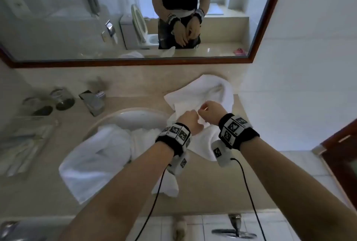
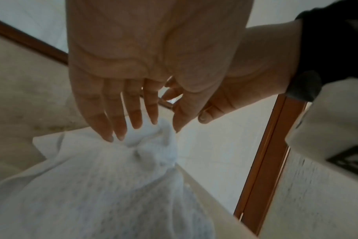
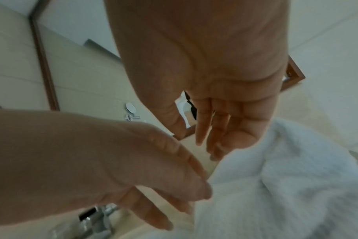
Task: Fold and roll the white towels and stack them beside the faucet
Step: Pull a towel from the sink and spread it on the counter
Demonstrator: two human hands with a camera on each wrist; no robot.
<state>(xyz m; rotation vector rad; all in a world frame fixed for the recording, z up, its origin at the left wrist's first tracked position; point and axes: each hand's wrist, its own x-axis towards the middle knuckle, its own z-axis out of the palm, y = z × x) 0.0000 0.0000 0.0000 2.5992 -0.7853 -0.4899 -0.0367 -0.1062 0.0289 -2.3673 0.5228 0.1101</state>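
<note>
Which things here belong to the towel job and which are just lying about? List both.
Job:
white towel by the hands
white towel over the sink
faucet
left hand
right hand

Lying about:
black cups
packets at the left
mirror

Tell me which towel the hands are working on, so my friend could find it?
Start at the round sink under the big mirror. Look just right of it on the counter, against the back wall: that white towel has both hands on its bunched middle. The other towel droops over the sink's front edge, untouched.
</note>
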